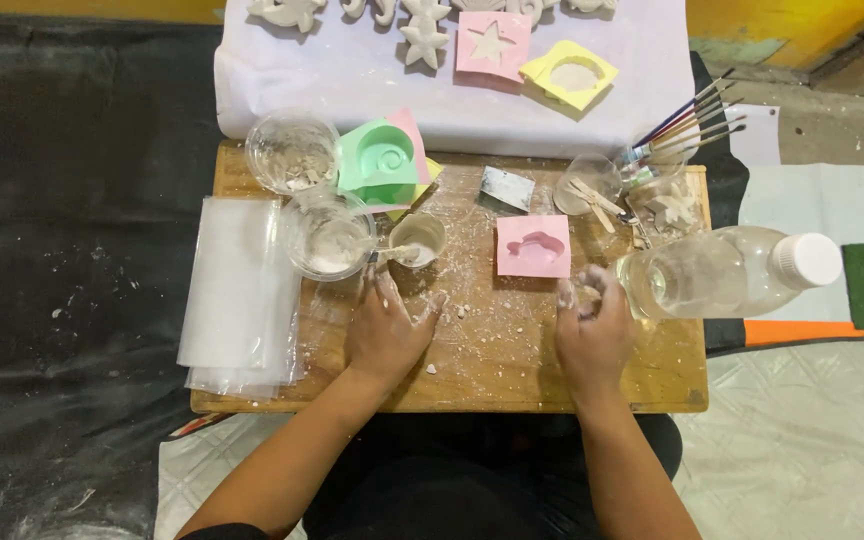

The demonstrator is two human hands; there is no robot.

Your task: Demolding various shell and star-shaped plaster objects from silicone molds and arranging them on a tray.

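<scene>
My left hand lies flat and open on the wooden board, dusted with white powder, just below a small cup holding a stick. My right hand rests on the board with fingers curled loosely, touching the base of a clear plastic bottle with a white cap that lies on its side; whether it grips the bottle is unclear. A pink mold with a fish-shaped hollow sits between my hands, slightly farther away.
Two clear plastic bowls with white residue stand at the left. A green and pink mold stack, a cup of brushes, clear plastic sheets, and white cast shapes with molds on a cloth surround the board.
</scene>
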